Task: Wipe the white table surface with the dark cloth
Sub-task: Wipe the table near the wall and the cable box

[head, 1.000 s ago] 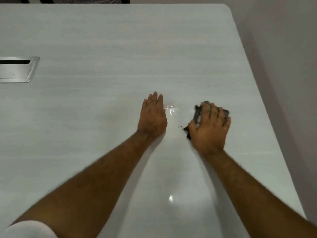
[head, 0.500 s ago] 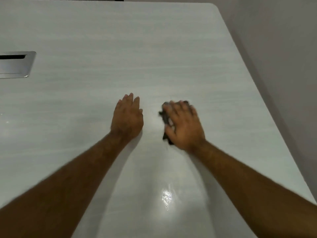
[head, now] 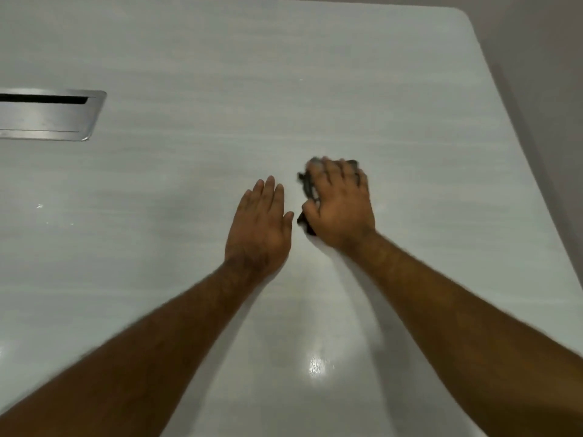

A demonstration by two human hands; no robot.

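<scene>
The white table fills most of the view. My right hand lies flat on the dark cloth and presses it to the tabletop right of centre. Only the cloth's left edge and a bit near my fingertips show; the rest is under my palm. Just to its left, my left hand rests flat on the bare surface with straight fingers, holding nothing. A narrow gap separates the two hands.
A metal cable hatch is set into the table at the far left. The table's right edge and rounded far-right corner border a grey wall. A glare spot shines near me.
My right hand has slid the cloth forward and leftward, closer to my left hand. The left hand stays flat on the table.
</scene>
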